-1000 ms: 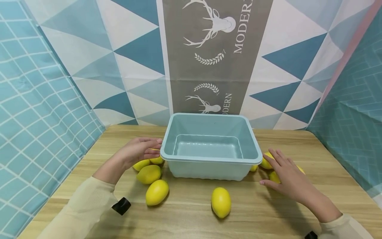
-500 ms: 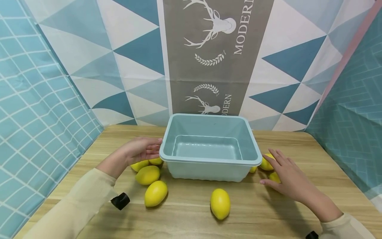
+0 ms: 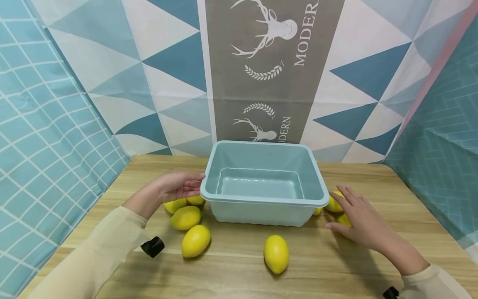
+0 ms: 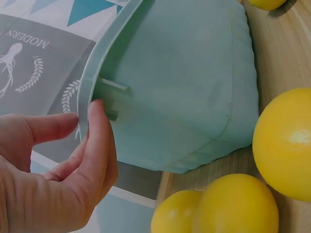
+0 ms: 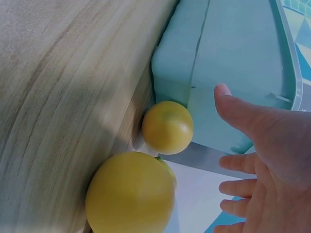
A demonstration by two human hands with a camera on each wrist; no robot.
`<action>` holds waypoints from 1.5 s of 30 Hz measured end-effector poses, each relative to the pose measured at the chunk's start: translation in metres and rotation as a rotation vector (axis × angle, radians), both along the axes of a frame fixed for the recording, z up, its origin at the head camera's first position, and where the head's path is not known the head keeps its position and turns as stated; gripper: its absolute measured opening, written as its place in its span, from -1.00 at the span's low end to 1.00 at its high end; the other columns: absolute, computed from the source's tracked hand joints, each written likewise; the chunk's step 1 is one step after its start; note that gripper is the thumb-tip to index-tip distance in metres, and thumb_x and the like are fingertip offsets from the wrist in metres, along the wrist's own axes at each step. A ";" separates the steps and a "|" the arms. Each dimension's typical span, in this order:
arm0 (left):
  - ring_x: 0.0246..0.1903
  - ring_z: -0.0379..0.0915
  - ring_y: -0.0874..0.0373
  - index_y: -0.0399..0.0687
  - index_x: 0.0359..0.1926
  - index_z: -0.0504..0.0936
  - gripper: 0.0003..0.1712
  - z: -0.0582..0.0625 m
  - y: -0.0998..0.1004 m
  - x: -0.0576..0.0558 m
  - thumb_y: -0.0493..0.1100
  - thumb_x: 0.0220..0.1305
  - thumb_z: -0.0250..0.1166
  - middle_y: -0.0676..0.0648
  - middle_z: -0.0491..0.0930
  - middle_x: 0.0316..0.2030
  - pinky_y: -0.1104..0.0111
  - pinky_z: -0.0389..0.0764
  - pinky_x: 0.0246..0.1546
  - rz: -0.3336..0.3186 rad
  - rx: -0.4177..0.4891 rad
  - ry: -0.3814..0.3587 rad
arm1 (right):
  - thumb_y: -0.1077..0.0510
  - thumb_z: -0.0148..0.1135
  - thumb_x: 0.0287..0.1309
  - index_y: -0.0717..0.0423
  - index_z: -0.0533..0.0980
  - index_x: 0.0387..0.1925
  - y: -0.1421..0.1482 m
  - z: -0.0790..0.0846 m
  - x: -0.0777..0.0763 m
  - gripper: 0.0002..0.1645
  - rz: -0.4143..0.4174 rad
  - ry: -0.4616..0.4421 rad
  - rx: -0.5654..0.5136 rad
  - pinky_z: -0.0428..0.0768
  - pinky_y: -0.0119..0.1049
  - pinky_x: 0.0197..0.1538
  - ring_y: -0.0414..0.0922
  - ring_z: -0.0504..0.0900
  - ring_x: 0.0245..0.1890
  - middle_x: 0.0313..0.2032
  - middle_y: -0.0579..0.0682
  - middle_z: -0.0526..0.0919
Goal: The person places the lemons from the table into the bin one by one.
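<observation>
An empty light blue plastic tub stands upright at the back of the wooden table. At its left end my left hand pinches the rim; in the left wrist view the thumb and fingers lie on either side of the tub's rim. To the right of the tub, my right hand is spread above some lemons, its fingers extended. The right wrist view shows nothing in that palm, with a lemon beside the tub's wall and a larger-looking lemon nearer.
One lemon lies alone in front of the tub. Several more lemons are grouped to its left, below my left forearm. A patterned cloth backdrop rises right behind the tub, and a tiled-print sheet borders the left.
My left hand has shifted slightly right and its thumb has closed in on the tub's rim. The tub, the lemons and my right hand stay nearly where they were.
</observation>
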State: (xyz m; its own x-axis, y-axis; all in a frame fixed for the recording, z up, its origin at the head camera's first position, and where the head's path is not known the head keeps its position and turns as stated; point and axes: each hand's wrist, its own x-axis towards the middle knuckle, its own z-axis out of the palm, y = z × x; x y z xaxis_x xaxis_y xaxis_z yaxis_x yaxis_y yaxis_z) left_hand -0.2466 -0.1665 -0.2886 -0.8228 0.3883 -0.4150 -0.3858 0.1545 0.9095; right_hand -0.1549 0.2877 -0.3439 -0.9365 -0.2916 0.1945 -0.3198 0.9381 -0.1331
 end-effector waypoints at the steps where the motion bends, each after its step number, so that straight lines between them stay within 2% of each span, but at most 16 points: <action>1: -0.30 0.65 0.27 -0.33 0.18 0.36 -0.54 0.001 0.000 -0.001 -0.11 0.41 0.12 0.05 0.70 -0.32 0.44 0.68 -0.10 0.002 -0.008 -0.003 | -0.23 0.41 -0.05 0.16 0.27 0.34 0.000 0.000 0.000 0.01 0.001 -0.003 -0.001 0.19 0.44 0.25 0.39 0.14 0.37 0.38 0.34 0.19; 5: -0.33 0.66 0.28 -0.32 0.12 0.40 -0.58 0.003 0.002 -0.002 -0.12 0.39 0.15 0.05 0.70 -0.35 0.42 0.67 -0.07 0.006 -0.032 -0.015 | -0.21 0.42 -0.06 0.17 0.27 0.34 0.002 0.001 -0.002 0.01 0.008 -0.003 0.002 0.21 0.46 0.24 0.40 0.14 0.37 0.38 0.35 0.19; 9: -0.33 0.65 0.28 -0.36 0.17 0.36 -0.52 0.004 0.002 -0.002 -0.12 0.39 0.14 0.05 0.68 -0.34 0.41 0.66 -0.05 -0.005 -0.046 -0.007 | -0.19 0.45 -0.08 0.20 0.30 0.32 0.003 0.000 -0.004 0.00 0.019 0.018 0.005 0.24 0.46 0.21 0.40 0.18 0.34 0.35 0.36 0.23; 13: -0.32 0.63 0.28 -0.37 0.23 0.31 -0.47 0.003 0.003 -0.001 -0.11 0.40 0.13 0.05 0.67 -0.31 0.43 0.67 -0.08 -0.007 -0.058 0.002 | -0.16 0.51 -0.16 0.23 0.36 0.25 0.005 -0.002 -0.005 -0.02 0.050 0.086 -0.001 0.44 0.34 0.10 0.32 0.43 0.14 0.19 0.32 0.39; 16: -0.31 0.63 0.28 -0.38 0.25 0.29 -0.46 0.003 0.004 -0.001 -0.12 0.40 0.12 0.05 0.67 -0.30 0.45 0.68 -0.12 -0.002 -0.055 0.006 | -0.15 0.52 -0.18 0.24 0.39 0.21 0.007 -0.003 -0.005 -0.04 0.057 0.107 -0.005 0.55 0.23 -0.01 0.24 0.52 -0.02 0.06 0.28 0.47; 20: -0.29 0.64 0.27 -0.41 0.27 0.27 -0.46 0.002 0.004 0.000 -0.14 0.41 0.10 0.05 0.67 -0.29 0.45 0.69 -0.13 -0.008 -0.037 0.017 | -0.16 0.50 -0.13 0.26 0.39 0.20 0.009 -0.003 -0.005 -0.07 0.046 0.070 -0.002 0.58 0.18 -0.02 0.20 0.53 -0.03 0.04 0.26 0.50; 25: -0.25 0.61 0.25 -0.43 0.31 0.22 -0.42 0.001 0.004 0.001 -0.15 0.43 0.07 0.00 0.63 -0.20 0.46 0.68 -0.12 -0.014 -0.032 0.026 | -0.14 0.50 -0.13 0.28 0.40 0.17 0.013 -0.004 -0.005 -0.09 0.070 0.069 0.008 0.61 0.13 -0.05 0.15 0.54 -0.04 0.02 0.23 0.51; 29: -0.25 0.58 0.24 -0.41 0.33 0.20 -0.43 -0.001 0.005 0.002 -0.15 0.44 0.04 -0.03 0.58 -0.15 0.48 0.68 -0.13 0.005 -0.021 0.014 | -0.12 0.52 -0.16 0.29 0.42 0.12 0.018 -0.004 -0.004 -0.12 0.087 0.087 0.014 0.62 0.10 -0.08 0.13 0.54 -0.07 -0.01 0.22 0.52; 37: -0.29 0.56 0.24 -0.37 0.26 0.25 -0.50 -0.001 0.007 0.002 -0.15 0.44 0.05 -0.02 0.58 -0.22 0.50 0.68 -0.17 0.029 0.014 -0.008 | -0.11 0.57 -0.24 0.24 0.49 0.00 0.023 -0.007 -0.005 -0.21 0.122 0.140 0.023 0.63 0.05 -0.10 0.05 0.54 -0.13 -0.08 0.15 0.55; 42: -0.27 0.53 0.22 -0.35 0.25 0.27 -0.51 -0.001 0.010 0.002 -0.15 0.43 0.07 -0.03 0.53 -0.18 0.53 0.67 -0.19 0.034 0.014 -0.025 | -0.12 0.58 -0.27 0.20 0.51 -0.02 0.026 -0.008 -0.005 -0.22 0.133 0.148 0.042 0.63 -0.04 -0.16 -0.04 0.52 -0.19 -0.13 0.10 0.55; 45: -0.26 0.51 0.22 -0.35 0.26 0.26 -0.51 -0.001 0.011 0.003 -0.15 0.44 0.05 -0.05 0.49 -0.16 0.55 0.67 -0.21 0.032 -0.005 -0.025 | -0.09 0.61 -0.34 0.16 0.53 -0.04 0.028 -0.010 -0.006 -0.23 0.175 0.207 0.057 0.62 -0.09 -0.20 -0.09 0.50 -0.22 -0.15 0.05 0.55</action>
State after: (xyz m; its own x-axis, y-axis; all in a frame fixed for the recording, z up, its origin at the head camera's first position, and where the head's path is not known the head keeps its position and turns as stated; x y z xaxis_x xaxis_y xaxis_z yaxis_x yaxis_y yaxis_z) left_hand -0.2439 -0.1551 -0.2899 -0.8242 0.3602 -0.4370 -0.4127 0.1463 0.8990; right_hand -0.1604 0.3154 -0.3539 -0.8129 -0.4614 0.3554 -0.4925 0.8703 0.0033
